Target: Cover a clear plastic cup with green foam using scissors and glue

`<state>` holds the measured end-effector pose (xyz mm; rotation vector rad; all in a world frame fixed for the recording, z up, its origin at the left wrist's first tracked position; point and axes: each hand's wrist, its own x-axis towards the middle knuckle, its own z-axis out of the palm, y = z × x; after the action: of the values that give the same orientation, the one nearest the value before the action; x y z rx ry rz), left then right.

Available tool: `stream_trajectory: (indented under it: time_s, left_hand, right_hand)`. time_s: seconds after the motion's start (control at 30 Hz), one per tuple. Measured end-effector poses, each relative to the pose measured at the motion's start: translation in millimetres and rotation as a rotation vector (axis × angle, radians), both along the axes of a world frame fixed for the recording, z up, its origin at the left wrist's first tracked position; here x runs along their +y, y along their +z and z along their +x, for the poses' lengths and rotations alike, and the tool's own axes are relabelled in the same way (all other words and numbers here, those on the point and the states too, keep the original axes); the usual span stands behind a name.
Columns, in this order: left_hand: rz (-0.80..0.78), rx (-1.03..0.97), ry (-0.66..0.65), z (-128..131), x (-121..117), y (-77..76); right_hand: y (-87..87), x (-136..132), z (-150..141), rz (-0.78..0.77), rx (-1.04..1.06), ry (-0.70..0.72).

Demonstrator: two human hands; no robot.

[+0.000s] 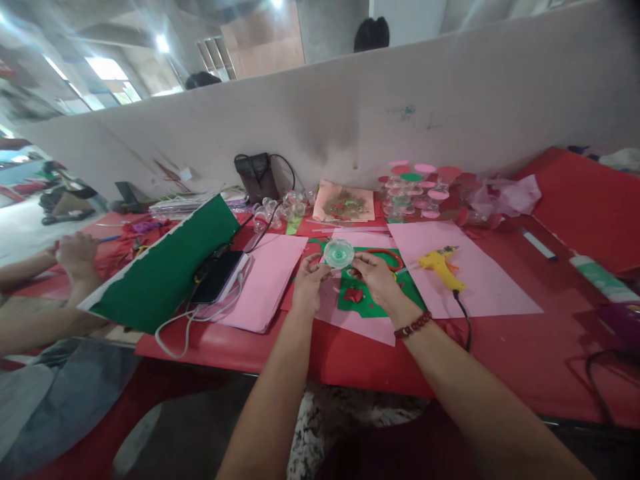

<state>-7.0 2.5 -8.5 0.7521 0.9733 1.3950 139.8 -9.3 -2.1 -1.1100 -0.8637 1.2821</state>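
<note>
A round clear plastic piece (pixel 339 254) with a wavy rim is held up over the red table (pixel 370 370); its full shape I cannot make out. My left hand (pixel 311 279) pinches its left edge. On the opposite edge, my right hand (pixel 376 277), with a beaded bracelet at the wrist, grips it between thumb and fingers. Beneath lies green card (pixel 410 291) with red paper scraps (pixel 354 295) on it. Orange-handled scissors (pixel 395 256) lie just behind my right hand, partly hidden.
A yellow glue gun (pixel 443 263) with a black cord rests on pink paper (pixel 493 293) at right. A phone (pixel 218 277) with white cable lies left, beside a tilted green board (pixel 165 273). Several clear plastic pieces with coloured discs (pixel 412 178) stand behind. A co-worker's hands (pixel 77 253) are far left.
</note>
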Motion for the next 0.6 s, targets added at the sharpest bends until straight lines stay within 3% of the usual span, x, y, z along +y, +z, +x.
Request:
stream_trajectory:
  time_s: [0.27,0.43,0.6]
  left_hand:
    - [-0.004,-0.034,0.007,-2.5,0.7,1.7]
    - [0.008,-0.041,0.08,-1.0,0.8,3.1]
    - [-0.048,-0.088,-0.031,0.9,-1.9,5.4]
  right_hand:
    - [2.4,0.1,-0.4,0.007,-0.023,-0.009]
    - [1.8,1.6,-1.4,0.021,-0.053,-0.03]
    - [-2.3,3.6,-1.6,0.05,-0.067,-0.043]
